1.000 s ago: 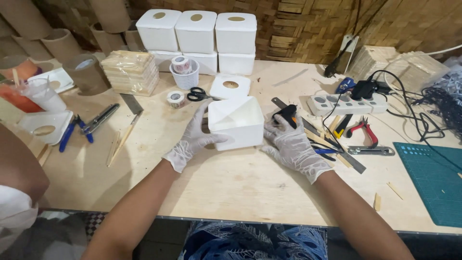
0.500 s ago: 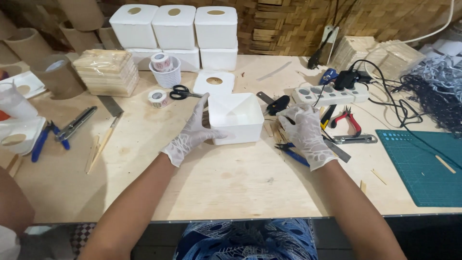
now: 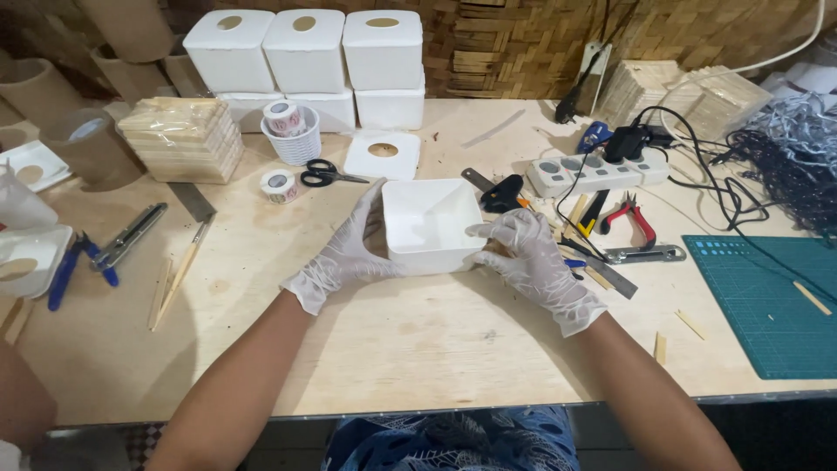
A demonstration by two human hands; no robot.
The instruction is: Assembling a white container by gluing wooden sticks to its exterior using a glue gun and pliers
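An open white square box (image 3: 429, 222) rests on the wooden worktable (image 3: 392, 331), its hollow side facing up. My left hand (image 3: 344, 253), in a white lace glove, grips the box's left wall. My right hand (image 3: 527, 257), gloved the same way, holds its right wall. A flat white lid with a round hole (image 3: 382, 153) lies just behind the box.
Stacked white boxes (image 3: 305, 52) stand at the back. Scissors (image 3: 327, 174), tape rolls (image 3: 279, 185), a bundle of wooden sheets (image 3: 181, 139), a power strip (image 3: 593, 173), red pliers (image 3: 635, 218), a metal ruler (image 3: 610, 277) and a green cutting mat (image 3: 767, 301) surround the box. Another person's arm (image 3: 22, 401) shows at left.
The box has been turned from a tilted hold to lying with its open side up. Both hands stayed on its sides, and the view shifted slightly.
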